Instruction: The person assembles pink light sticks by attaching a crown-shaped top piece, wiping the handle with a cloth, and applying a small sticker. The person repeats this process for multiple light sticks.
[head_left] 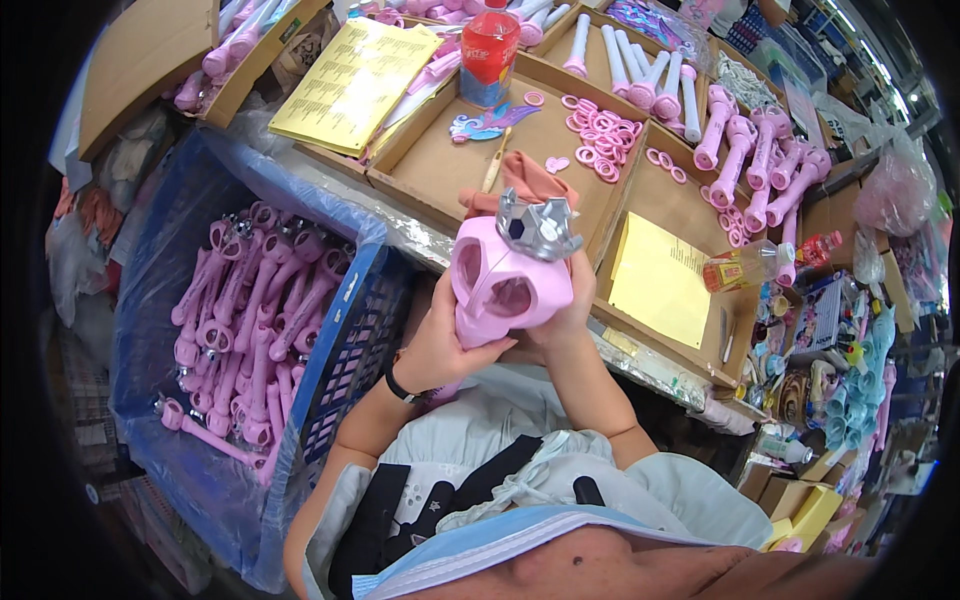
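Close in front of me is a pink plastic toy wand, its rounded head pierced by large openings. A silver crown sits on the top of that head. My left hand is closed round the head's left side, thumb along its lower edge. My right hand grips it from the right, its fingers mostly hidden behind the head. An orange cloth shows just beyond the crown; whether my right fingers hold it is hidden. Of the handle, only a bit of pink shows below my hands.
At the left, a blue crate lined with plastic holds many pink wands. Cardboard trays on the bench hold pink rings, wand parts and a yellow sheet. A red-labelled bottle stands at the back.
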